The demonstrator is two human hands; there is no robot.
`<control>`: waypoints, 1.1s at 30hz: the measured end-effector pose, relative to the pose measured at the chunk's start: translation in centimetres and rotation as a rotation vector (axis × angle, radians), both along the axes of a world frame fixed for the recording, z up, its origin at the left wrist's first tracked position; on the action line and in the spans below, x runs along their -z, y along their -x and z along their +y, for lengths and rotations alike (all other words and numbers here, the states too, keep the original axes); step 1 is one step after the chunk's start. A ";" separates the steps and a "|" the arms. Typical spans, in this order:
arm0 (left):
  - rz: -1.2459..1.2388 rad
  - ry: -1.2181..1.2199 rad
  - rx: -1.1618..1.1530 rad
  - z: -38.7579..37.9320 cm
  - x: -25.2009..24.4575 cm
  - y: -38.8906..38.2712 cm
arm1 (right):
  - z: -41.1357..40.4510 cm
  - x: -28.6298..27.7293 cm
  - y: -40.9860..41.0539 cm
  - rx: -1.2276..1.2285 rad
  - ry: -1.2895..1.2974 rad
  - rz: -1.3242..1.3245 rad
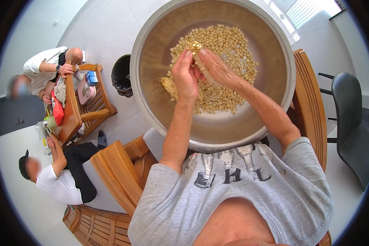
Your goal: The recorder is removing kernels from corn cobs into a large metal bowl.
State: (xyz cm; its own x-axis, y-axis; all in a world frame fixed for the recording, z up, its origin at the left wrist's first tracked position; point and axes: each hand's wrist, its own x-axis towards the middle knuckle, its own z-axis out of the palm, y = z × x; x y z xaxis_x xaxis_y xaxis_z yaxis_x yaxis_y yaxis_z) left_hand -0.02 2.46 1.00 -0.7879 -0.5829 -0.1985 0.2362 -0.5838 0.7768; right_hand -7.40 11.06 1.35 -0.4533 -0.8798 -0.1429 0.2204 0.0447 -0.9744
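Note:
Both my hands are over a large metal basin [160,27] and hold one corn cob [206,71] between them. Most of that cob is bare, with kernels left at its far end. My left hand [185,77] wraps the cob from the left, thumb near the kernels. From the right, my right hand [216,66] grips it, its thumb pressed close to the same end. Loose corn kernels [221,35] cover much of the basin's bottom. Left of my left hand lies another ear of corn [169,87] that still bears kernels, partly hidden by that hand.
A black bin [121,73] stands on the floor left of the basin. Wooden armrests [310,107] flank me. A dark chair [352,129] is at the right. Two people sit at the left by a wooden table [69,113] holding a red bag [57,109] and a green container [51,122].

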 end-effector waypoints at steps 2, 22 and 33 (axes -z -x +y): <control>-0.083 0.161 -0.044 0.3 0.2 0.1 | -0.2 0.6 -0.1 0.129 0.024 0.183; -0.032 0.156 -0.085 0.1 -0.4 0.3 | 0.3 -0.9 1.0 -0.026 -0.037 -0.316; 0.006 0.193 -0.104 -0.1 -0.8 0.0 | 0.2 -0.1 0.4 -0.013 -0.021 -0.506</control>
State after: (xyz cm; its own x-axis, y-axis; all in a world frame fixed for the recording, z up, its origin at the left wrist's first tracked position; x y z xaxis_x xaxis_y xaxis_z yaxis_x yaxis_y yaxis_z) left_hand 0.00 2.35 1.77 -0.7224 -0.6878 -0.0713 0.2921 -0.3970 0.8701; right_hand -7.83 11.31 1.43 -0.3116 -0.8796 -0.3594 0.6640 0.0689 -0.7445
